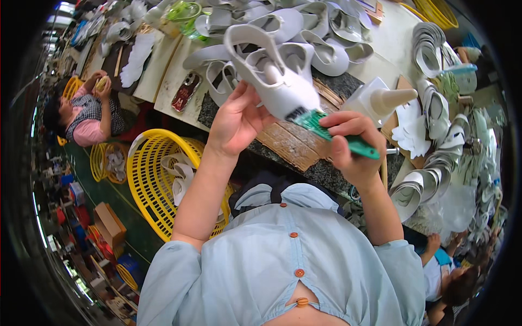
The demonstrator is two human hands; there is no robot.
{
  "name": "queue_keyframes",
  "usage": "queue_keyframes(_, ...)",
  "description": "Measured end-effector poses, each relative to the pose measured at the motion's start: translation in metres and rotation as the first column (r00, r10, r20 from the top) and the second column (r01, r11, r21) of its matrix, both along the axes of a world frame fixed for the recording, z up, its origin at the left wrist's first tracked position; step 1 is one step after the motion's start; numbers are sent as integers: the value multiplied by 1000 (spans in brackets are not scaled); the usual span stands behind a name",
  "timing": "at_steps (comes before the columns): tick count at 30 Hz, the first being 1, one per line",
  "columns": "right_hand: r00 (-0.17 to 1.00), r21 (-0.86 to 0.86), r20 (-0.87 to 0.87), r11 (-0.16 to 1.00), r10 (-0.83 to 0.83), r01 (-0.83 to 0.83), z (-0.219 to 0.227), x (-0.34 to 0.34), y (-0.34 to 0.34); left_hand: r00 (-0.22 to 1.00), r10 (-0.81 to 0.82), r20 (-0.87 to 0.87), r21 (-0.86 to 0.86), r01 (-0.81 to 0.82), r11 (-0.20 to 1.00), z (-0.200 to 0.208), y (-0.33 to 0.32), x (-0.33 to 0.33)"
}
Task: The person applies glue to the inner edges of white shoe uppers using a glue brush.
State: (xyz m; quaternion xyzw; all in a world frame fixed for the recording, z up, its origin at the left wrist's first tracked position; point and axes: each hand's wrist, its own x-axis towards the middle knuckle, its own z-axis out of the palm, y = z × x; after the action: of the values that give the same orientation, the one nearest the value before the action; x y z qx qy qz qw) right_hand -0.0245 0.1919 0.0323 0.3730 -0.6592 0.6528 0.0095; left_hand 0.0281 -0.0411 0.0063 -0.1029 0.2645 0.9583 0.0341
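Observation:
My left hand [242, 117] grips a white shoe [283, 89] with a strap, held tilted above the bench with its toe toward my right side. In my right hand [353, 138] is a green-handled brush [312, 120]. Its dark bristles touch the toe end of the shoe. Beneath both lies a worn, spotted piece of cardboard [293, 146] on a dark speckled slab [340, 81]. A white squeeze bottle with a beige cone nozzle [380, 102] lies just beyond my right hand.
Many white shoes [331, 57] crowd the far bench. A phone [186, 92] lies at the bench's left. Curved white pieces [429, 174] are stacked at right. A yellow basket [144, 182] holding white shoes stands left of me. One person [89, 117] sits at left, another [451, 277] at lower right.

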Motion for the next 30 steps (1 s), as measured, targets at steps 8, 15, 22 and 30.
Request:
queue_keyframes(8,842,-234,539,965,27,119,-20,-4,11,996,-60,-67,148,69,987,-14,4,-5)
queue_keyframes(15,731,-99,666,954,-147,282,-29,6,23,991,0,136,-210,29,977,-37,8,-13)
queue_keyframes(22,719,71,598,917,-354,393,-73,-8,105,990,119,-74,-887,-120,445,-5,-2,12)
queue_keyframes(30,541,169,696,840,-473,516,-125,-14,130,980,90,-178,-838,-199,508,-24,-21,11)
